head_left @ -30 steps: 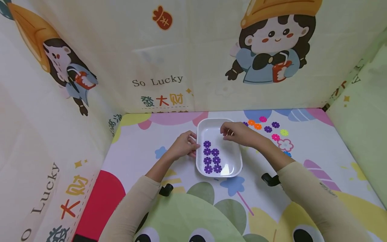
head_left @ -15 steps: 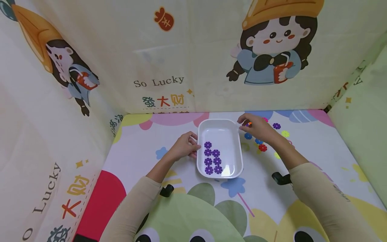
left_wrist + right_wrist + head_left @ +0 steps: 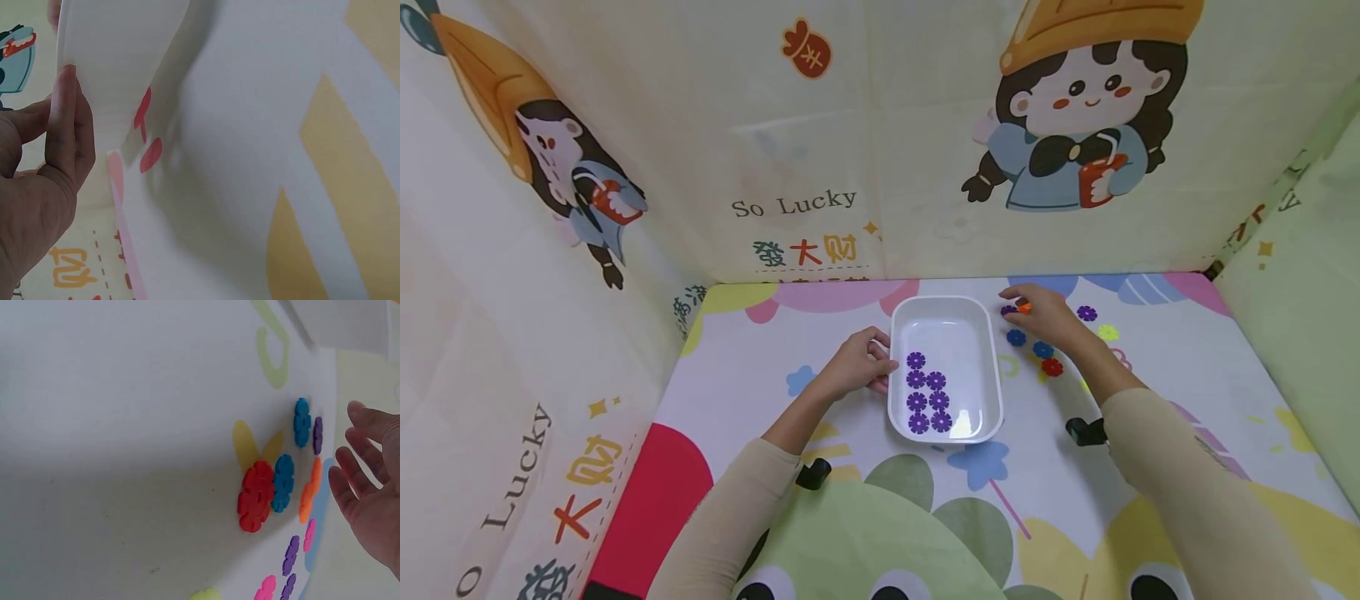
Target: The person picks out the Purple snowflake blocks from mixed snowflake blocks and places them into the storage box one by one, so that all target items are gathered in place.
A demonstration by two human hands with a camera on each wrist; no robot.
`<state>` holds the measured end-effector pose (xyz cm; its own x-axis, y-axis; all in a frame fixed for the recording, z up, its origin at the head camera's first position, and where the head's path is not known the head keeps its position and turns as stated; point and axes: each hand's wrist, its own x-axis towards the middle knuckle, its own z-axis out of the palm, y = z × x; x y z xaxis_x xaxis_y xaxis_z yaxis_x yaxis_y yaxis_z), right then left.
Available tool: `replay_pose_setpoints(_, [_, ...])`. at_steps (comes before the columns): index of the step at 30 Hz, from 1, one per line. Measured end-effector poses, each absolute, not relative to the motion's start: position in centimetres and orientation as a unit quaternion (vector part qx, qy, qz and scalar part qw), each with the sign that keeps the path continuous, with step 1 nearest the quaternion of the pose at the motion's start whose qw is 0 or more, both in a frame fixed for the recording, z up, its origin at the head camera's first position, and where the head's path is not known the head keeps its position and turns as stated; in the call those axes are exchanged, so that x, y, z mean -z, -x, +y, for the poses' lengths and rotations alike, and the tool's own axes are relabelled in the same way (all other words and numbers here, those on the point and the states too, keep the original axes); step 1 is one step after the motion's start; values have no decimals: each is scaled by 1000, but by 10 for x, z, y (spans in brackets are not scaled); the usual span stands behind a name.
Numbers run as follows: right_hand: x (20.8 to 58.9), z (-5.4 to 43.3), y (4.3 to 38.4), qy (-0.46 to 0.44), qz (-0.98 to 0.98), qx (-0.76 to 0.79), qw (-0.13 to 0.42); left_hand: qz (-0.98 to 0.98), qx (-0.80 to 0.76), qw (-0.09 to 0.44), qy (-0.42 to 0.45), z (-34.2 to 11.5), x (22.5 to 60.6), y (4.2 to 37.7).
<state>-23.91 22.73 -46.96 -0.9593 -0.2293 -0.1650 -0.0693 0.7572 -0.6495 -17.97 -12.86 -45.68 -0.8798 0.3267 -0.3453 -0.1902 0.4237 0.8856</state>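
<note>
A white rectangular tray lies on the patterned tabletop, with several purple flower-shaped plastic discs in two columns inside it. At the tray's left side, my left hand holds the rim between thumb and fingers; the left wrist view shows fingertips against the outer wall. My right hand hovers right of the tray's far corner, fingers loosely bent and nothing between them. Close to its fingertips lies a purple disc. An orange disc is beside it, partly covered by the hand in the head view.
Blue discs, a red disc, a purple disc and a yellow disc lie right of the tray. Pink discs show in the right wrist view. A printed cloth wall stands behind the table.
My right hand has moved from above the tray rightward to the loose discs, then settled slightly further right. The left hand stays at the tray's rim.
</note>
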Motion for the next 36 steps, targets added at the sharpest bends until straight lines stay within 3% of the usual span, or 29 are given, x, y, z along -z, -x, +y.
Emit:
replay_pose_setpoints(7, [482,226,249,68,931,330,144,808,-536,242,-42,-130,458,181])
replay_pose_setpoints(36, [491,221,249,55,948,300,96,810,-533,240,-46,-130,460,182])
